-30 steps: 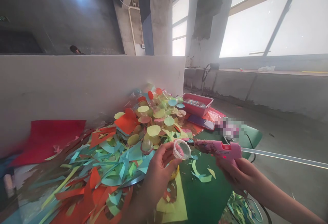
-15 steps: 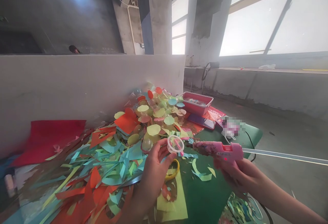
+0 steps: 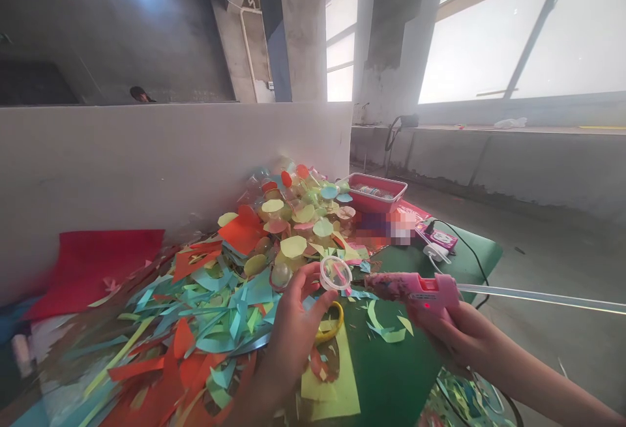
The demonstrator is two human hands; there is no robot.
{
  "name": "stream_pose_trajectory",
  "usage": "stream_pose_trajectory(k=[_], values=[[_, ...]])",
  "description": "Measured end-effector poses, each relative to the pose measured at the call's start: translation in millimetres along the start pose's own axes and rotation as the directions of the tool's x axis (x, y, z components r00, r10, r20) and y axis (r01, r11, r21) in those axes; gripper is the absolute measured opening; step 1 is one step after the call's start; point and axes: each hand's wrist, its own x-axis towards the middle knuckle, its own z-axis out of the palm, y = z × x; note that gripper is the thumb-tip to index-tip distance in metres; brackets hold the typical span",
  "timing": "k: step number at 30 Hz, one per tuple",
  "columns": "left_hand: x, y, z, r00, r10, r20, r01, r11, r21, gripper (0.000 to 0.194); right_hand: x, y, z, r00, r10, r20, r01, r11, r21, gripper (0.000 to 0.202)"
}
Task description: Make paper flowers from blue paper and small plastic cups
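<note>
"Two hands in use. What's held, exactly?"

"By the L hand (image 3: 299, 317), a small clear cup (image 3: 336, 273) is pinched btwn thumb and fingers over the green table (image 3: 386, 375), rim turned toward the camera. By the R hand (image 3: 452, 330), a pink glue gun (image 3: 434, 291) is gripped, w/ a clear glue stick (image 3: 538, 298) stuck out of its back."

"And the step?"

"Prob. gluing at the cup's rim, judging by the nozzle (image 3: 359, 281) held right by it. For the next move, a steady L pinch and a controlled squeeze seem called for, w/ skin kept off the nozzle."

"Contact made?"

"Can't be told. Trigger's hidden by the R hand, so a squeeze can't be confirmed. A pink strip (image 3: 339, 275) is seen thru the cup; inside or behind, unclear."

"Further out?"

"Below the L thumb, a yellow loop (image 3: 341, 323), poss. a scissors handle, is partly covered, by a yellow sheet (image 3: 337, 391). To the left, paper scraps (image 3: 239, 300) are heaped. Beyond, a pile of clear cups w/ paper discs (image 3: 293, 248) is massed near a pink bin (image 3: 379, 204); a patch (image 3: 384, 226) in front is pixelated, contents n/a. By the partition (image 3: 171, 160), a person's head (image 3: 139, 93) is mostly cut off."
</note>
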Motion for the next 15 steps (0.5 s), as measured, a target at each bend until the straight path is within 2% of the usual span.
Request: stream_pose_trajectory(k=[2, 10, 15], values=[[-0.6, 1.4, -0.7, 1.000, -0.009, -0.001, 0.009, 1.000, 0.018, 0.038, -0.1, -0.7, 0.0, 1.000, -0.001, 0.019, 0.001, 1.000, -0.009, 0.067], [-0.1, -3.0, -2.0, 1.000, 0.013, 0.020, -0.013, 1.000, 0.026, 0.037, 2.1, 11.8, -2.8, 0.999, 0.040, -0.027, -0.041, 0.999, -0.007, 0.064], [1.0, -2.4, -2.8, 0.999, 0.017, 0.027, -0.017, 1.000, 0.007, 0.036, 2.2, 9.6, -0.5, 0.999, 0.038, -0.009, -0.039, 0.999, -0.012, 0.060]])
